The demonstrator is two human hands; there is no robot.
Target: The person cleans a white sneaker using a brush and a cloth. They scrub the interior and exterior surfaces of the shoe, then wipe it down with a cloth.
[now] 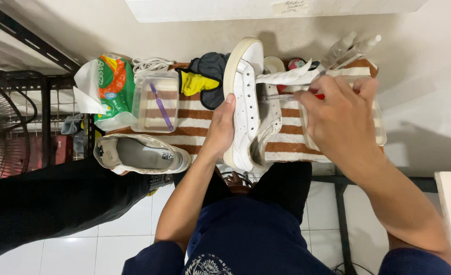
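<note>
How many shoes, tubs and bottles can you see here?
Shoes: 2, one held by the left hand on edge, one on its side
Clear tubs: 2
Spray bottles: 2
Total: 6

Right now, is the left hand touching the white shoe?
Touching. The head view shows the left hand pressed against the side of the white shoe, thumb lying on its upper with no gap, holding it on edge.
</note>
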